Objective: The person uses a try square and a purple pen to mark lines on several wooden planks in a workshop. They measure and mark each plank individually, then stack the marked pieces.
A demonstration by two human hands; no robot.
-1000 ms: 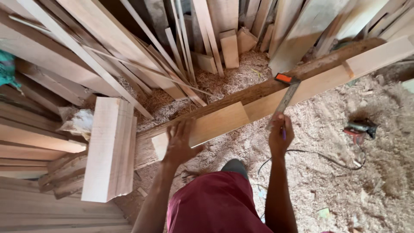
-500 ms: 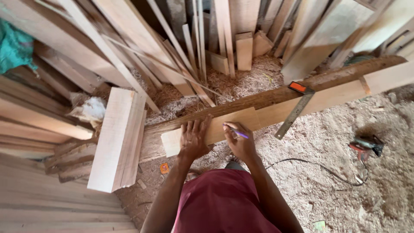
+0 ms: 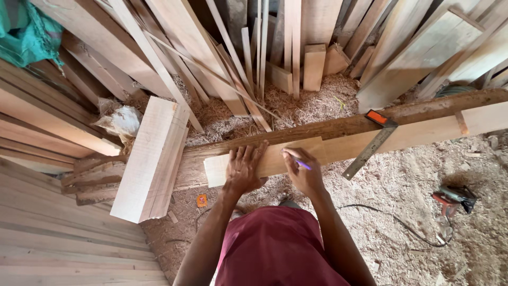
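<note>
Hands: left (image 3: pixel 243 172) flat on board (image 3: pixel 222 168), right (image 3: pixel 302 175) holding pencil (image 3: pixel 299 163).

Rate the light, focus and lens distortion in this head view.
Head view: soft, even daylight, no glare; both hands, left hand and right hand, look sharp on the pale board; wide lens splays the leaning planks outward; dim gaps up top.

Right hand (image 3: pixel 304 177) (with pencil (image 3: pixel 297 162)) off square (image 3: pixel 373 143), onto board (image 3: pixel 264 161)
</note>
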